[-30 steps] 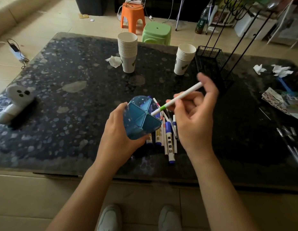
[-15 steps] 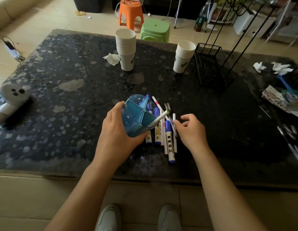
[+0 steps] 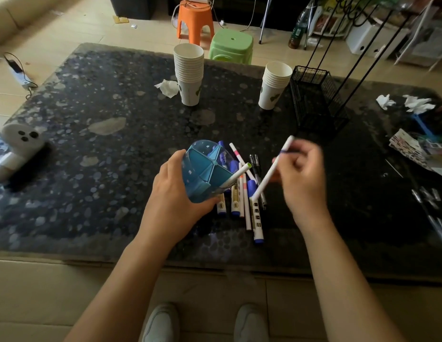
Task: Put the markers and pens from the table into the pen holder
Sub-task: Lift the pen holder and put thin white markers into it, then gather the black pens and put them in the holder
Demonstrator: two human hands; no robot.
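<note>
My left hand (image 3: 174,202) grips a blue translucent pen holder (image 3: 202,171) with inner dividers, tilted toward my right side above the dark table (image 3: 91,149). A white pen with a green tip (image 3: 239,174) sticks out of its opening. My right hand (image 3: 302,180) holds a thin white pen (image 3: 270,169) at a slant, lifted above the pile, its lower end pointing down toward the holder. Several markers and pens (image 3: 244,203) with blue caps lie in a pile on the table between my hands, partly hidden behind the holder.
Two stacks of paper cups (image 3: 189,75) (image 3: 274,86) and a black wire basket (image 3: 316,99) stand at the back. A white toy (image 3: 17,144) lies at far left. Crumpled tissues (image 3: 417,103), papers (image 3: 410,146) and more pens (image 3: 434,213) sit at right. The table's near edge is close.
The green-tipped pen went from my right hand into the holder. My right hand then reached into the pile and has lifted another white pen.
</note>
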